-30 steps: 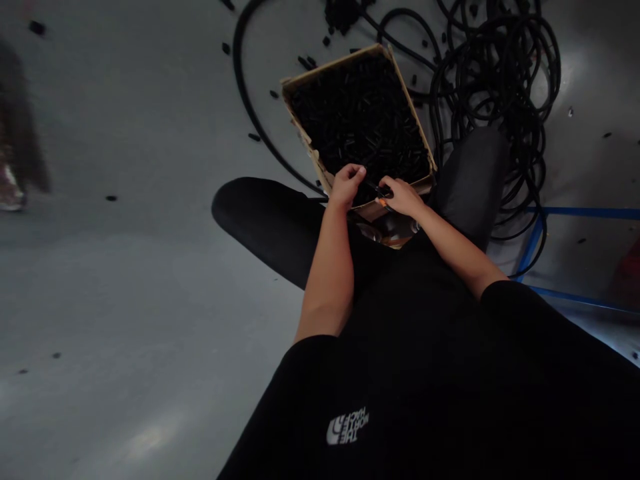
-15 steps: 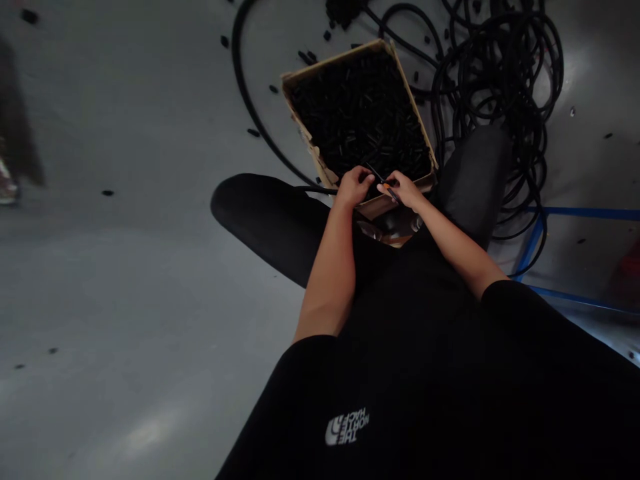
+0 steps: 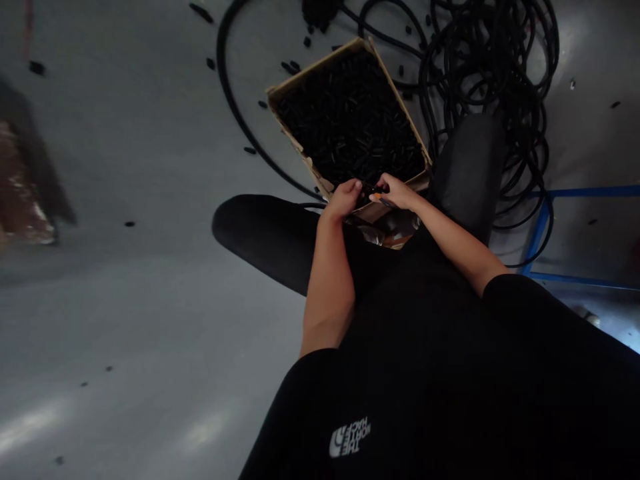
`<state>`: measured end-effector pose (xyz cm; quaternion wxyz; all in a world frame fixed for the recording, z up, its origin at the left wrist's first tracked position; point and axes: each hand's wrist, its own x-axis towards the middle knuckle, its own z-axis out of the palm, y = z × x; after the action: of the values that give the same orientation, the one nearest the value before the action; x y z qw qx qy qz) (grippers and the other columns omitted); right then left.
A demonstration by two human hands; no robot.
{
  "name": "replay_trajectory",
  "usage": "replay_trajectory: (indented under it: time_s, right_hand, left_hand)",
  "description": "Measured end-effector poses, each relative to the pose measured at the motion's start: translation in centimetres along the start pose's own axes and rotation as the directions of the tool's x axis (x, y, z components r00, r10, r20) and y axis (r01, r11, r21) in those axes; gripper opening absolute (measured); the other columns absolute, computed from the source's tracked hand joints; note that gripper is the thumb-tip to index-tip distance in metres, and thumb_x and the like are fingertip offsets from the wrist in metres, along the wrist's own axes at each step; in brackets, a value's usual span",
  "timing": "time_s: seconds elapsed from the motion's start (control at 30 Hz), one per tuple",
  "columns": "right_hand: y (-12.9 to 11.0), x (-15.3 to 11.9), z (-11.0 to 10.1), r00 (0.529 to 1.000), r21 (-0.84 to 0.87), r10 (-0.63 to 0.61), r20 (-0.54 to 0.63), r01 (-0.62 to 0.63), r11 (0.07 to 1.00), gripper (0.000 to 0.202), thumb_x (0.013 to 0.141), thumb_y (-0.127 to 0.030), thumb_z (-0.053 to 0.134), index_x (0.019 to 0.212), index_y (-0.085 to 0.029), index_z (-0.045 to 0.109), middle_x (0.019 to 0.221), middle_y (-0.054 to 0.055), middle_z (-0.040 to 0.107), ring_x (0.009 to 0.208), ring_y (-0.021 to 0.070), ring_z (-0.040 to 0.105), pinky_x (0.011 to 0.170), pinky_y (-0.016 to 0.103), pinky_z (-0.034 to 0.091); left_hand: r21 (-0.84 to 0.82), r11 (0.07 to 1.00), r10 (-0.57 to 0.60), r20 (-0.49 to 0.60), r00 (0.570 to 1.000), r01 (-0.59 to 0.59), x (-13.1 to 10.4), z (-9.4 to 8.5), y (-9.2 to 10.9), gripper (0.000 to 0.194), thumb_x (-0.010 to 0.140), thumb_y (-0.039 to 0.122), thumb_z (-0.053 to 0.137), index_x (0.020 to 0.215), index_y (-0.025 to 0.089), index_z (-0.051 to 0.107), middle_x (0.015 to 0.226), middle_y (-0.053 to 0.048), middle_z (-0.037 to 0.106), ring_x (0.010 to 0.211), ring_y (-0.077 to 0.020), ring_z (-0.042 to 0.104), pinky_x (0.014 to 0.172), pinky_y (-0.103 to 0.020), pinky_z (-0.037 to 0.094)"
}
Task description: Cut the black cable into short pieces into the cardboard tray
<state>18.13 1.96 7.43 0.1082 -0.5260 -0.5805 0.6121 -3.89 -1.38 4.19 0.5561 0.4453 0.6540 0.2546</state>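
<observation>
Orange-marked tool (image 3: 384, 200), upper centre of the frame, slants toward upper left, pinched in the right hand's (image 3: 396, 191) curled fingers; its tip blurs into the dark box (image 3: 315, 65), and the left hand's (image 3: 345, 199) closed fingers hide their hold

The only view looks down from the head (worn high) over the lap.

smooth grey floor (image 3: 165, 287), dim light, glare patches (image 3: 203, 430) near-left of fingers (image 3: 356, 186). blue lines (image 3: 590, 192) off right.
</observation>
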Motion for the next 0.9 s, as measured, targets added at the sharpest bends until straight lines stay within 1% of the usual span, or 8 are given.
replay_trajectory:
  time_s: [0.17, 0.23, 0.33, 0.47, 0.53, 0.63, 0.7, 0.9]
  right_hand:
    - [-0.5, -0.7, -0.5, 0.996, 0.053, -0.085, 0.030, 0.083, 0.995, 0.043, 0.075, -0.046, 0.089, 0.093, -0.022, 0.059, 0.087, -0.003, 0.060, 0.085, 0.0179, 0.052, 0.080, 0.031, 0.039]
    - [-0.5, -1.0, -0.6, 0.995, 0.052, -0.097, 0.026, 0.096, 0.994, 0.041, 0.075, -0.044, 0.089, 0.094, -0.022, 0.059, 0.087, -0.003, 0.060, 0.086, 0.0180, 0.052, 0.080, 0.031, 0.039]
    - [-0.4, -0.8, -0.6, 0.992, 0.056, -0.120, 0.038, 0.118, 0.991, 0.042, 0.073, -0.040, 0.090, 0.095, -0.023, 0.058, 0.087, -0.003, 0.060, 0.087, 0.0181, 0.052, 0.080, 0.031, 0.040]
    - [-0.5, -0.1, -0.3, 0.988, 0.119, -0.137, 0.071, 0.128, 0.985, 0.047, 0.071, -0.043, 0.094, 0.090, -0.024, 0.055, 0.083, -0.005, 0.056, 0.085, 0.0177, 0.049, 0.078, 0.030, 0.039]
    - [-0.8, 0.0, -0.3, 0.992, 0.133, -0.107, 0.070, 0.097, 0.986, 0.047, 0.071, -0.043, 0.094, 0.089, -0.024, 0.055, 0.079, -0.006, 0.053, 0.083, 0.0175, 0.047, 0.077, 0.030, 0.037]
    - [-1.0, -0.3, -0.3, 0.999, 0.099, -0.049, 0.006, 0.049, 0.994, 0.042, 0.072, -0.038, 0.092, 0.091, -0.022, 0.058, 0.080, -0.005, 0.054, 0.084, 0.0181, 0.049, 0.078, 0.031, 0.037]
    - [-1.1, -0.5, -0.3, 0.999, 0.082, -0.049, -0.013, 0.049, 0.995, 0.039, 0.073, -0.038, 0.090, 0.091, -0.022, 0.058, 0.081, -0.004, 0.055, 0.086, 0.0184, 0.050, 0.079, 0.031, 0.037]
    - [-0.8, -0.5, -0.3, 0.995, 0.039, -0.095, 0.018, 0.094, 0.995, 0.037, 0.076, -0.041, 0.086, 0.094, -0.022, 0.060, 0.082, -0.004, 0.057, 0.084, 0.0179, 0.051, 0.079, 0.031, 0.039]
  left_hand:
    - [-0.198, 0.979, -0.049, 0.034, 0.998, 0.055, -0.7, -1.2, 0.7, 0.048, 0.103, 0.064, 0.075, 0.081, 0.022, 0.068, 0.067, -0.001, 0.057, 0.060, -0.0149, 0.048, 0.060, -0.027, 0.043]
    - [-0.237, 0.969, -0.060, 0.056, 0.997, 0.072, -0.9, -1.3, 1.3, 0.046, 0.102, 0.063, 0.077, 0.081, 0.022, 0.069, 0.066, -0.001, 0.055, 0.059, -0.0144, 0.050, 0.060, -0.027, 0.046]
    - [-0.278, 0.949, -0.113, 0.149, 0.982, 0.151, -1.4, -1.1, 2.3, 0.043, 0.100, 0.058, 0.078, 0.079, 0.021, 0.069, 0.062, 0.000, 0.051, 0.056, -0.0136, 0.050, 0.056, -0.026, 0.045]
    - [-0.330, 0.917, -0.156, 0.224, 0.962, 0.225, -1.6, -1.3, 2.7, 0.045, 0.100, 0.059, 0.077, 0.078, 0.021, 0.065, 0.058, 0.002, 0.044, 0.051, -0.0128, 0.044, 0.053, -0.027, 0.042]
    - [-0.333, 0.923, -0.134, 0.186, 0.973, 0.191, -1.3, -1.4, 2.3, 0.048, 0.100, 0.063, 0.077, 0.078, 0.021, 0.064, 0.060, 0.002, 0.045, 0.052, -0.0129, 0.044, 0.055, -0.028, 0.044]
    - [-0.328, 0.940, -0.090, 0.036, 0.995, 0.097, -0.7, -1.3, 1.6, 0.051, 0.099, 0.066, 0.079, 0.079, 0.022, 0.064, 0.064, 0.001, 0.051, 0.057, -0.0130, 0.048, 0.058, -0.027, 0.046]
    - [-0.323, 0.944, -0.076, -0.009, 0.997, 0.069, -0.4, -1.1, 1.2, 0.052, 0.099, 0.068, 0.078, 0.079, 0.022, 0.064, 0.065, 0.001, 0.051, 0.058, -0.0130, 0.047, 0.060, -0.026, 0.046]
    - [-0.264, 0.956, -0.101, 0.100, 0.990, 0.124, -0.7, -0.8, 1.8, 0.049, 0.099, 0.066, 0.077, 0.079, 0.023, 0.065, 0.062, 0.000, 0.050, 0.058, -0.0150, 0.047, 0.059, -0.028, 0.045]
